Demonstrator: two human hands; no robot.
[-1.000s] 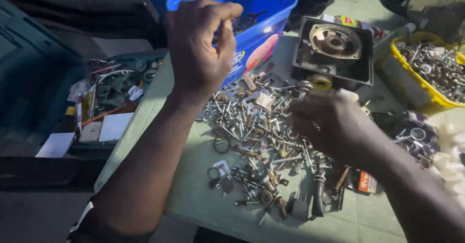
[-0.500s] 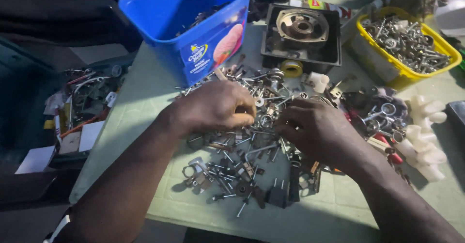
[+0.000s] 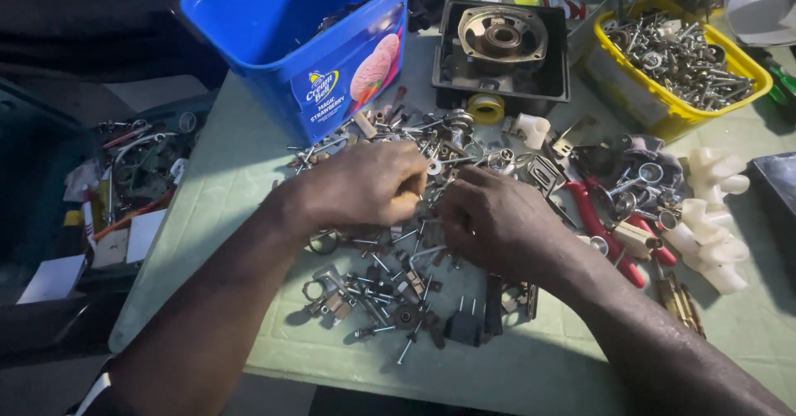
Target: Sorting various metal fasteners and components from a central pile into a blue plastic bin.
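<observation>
Nearest the camera, both forearms reach in from the bottom edge over a pale green table (image 3: 249, 200). At the near edge of the heap lie loose bolts, small brackets and a dark plug-like part (image 3: 466, 326).

Left hand (image 3: 365, 185): palm down on the pile of mixed metal hardware (image 3: 398, 242), fingers curled inward and pinched at the tips; what they pinch is hidden among the screws. Right hand (image 3: 497, 221): also palm down on the pile, just beside the left, fingers bent into the parts; whether it grips any single piece cannot be told. The fingertips of both hands meet near the middle of the heap.

Right of the right hand: red-handled pliers (image 3: 601, 225), then a cluster of white plastic fittings (image 3: 713, 225), well apart from the hands.

Left of the table: an open dark toolbox (image 3: 124, 184) with wires and small tools.

Beyond the pile: a roll of yellow tape (image 3: 485, 108) and a white plastic piece (image 3: 531, 129). Behind them, a black square housing with a round metal part (image 3: 503, 43). Far left, a blue plastic tub (image 3: 298, 43) stands tilted, touching the pile's far edge. Far right, a yellow tray (image 3: 663, 109) filled with screws and bolts.
</observation>
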